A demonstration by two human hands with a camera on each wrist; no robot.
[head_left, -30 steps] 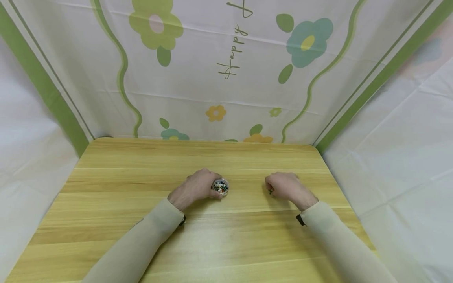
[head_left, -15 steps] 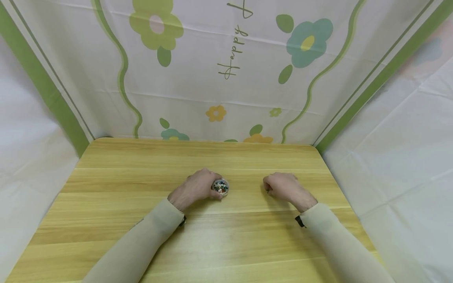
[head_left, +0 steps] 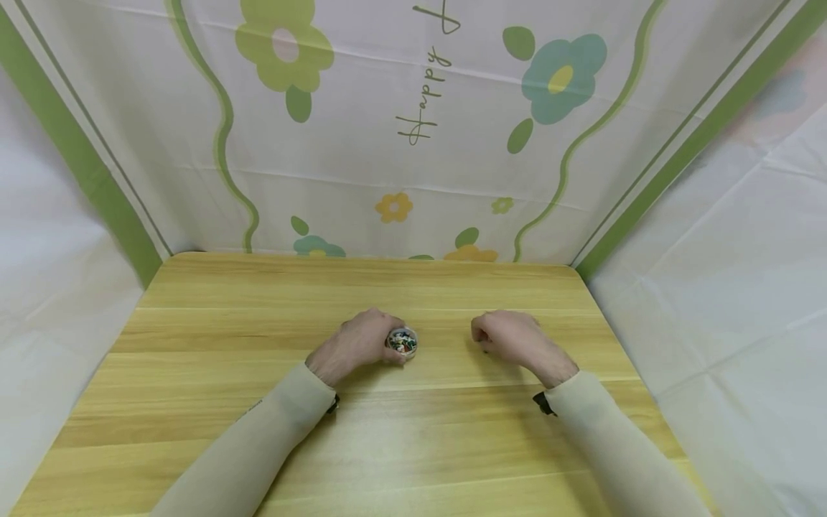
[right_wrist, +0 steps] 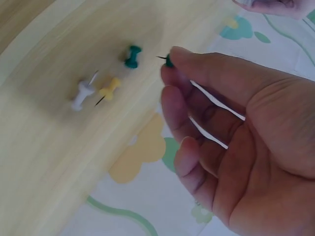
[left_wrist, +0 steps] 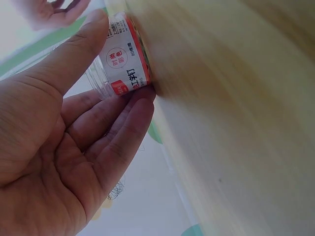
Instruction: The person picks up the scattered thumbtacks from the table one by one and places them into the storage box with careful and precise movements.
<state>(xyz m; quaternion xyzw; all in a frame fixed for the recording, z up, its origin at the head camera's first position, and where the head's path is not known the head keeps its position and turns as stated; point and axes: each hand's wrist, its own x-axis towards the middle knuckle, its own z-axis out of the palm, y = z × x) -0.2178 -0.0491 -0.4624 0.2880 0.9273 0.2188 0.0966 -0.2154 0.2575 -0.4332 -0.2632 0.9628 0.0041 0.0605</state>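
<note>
My left hand (head_left: 358,343) grips a small round clear jar (left_wrist: 120,56) standing on the table, thumb on one side and fingers on the other. In the head view, multicoloured push pins (head_left: 403,342) fill it. Its label is white and red. Off to the jar's right is my right hand (head_left: 515,340), just above the wood. Between thumb and index finger it pinches a green push pin (right_wrist: 169,61), the metal point sticking out. Three loose pins lie near those fingertips in the right wrist view: a green push pin (right_wrist: 132,57), a yellow push pin (right_wrist: 109,89) and a white push pin (right_wrist: 82,95).
The wood-grain table (head_left: 413,445) extends around both hands. Behind its far edge hangs a white cloth (head_left: 349,158) with printed flowers, and similar cloth (head_left: 730,301) flanks the sides.
My right hand has shifted slightly left, toward the jar, and the green bit at its fingertips has gone out of sight in the head view. The left hand and jar have stayed put.
</note>
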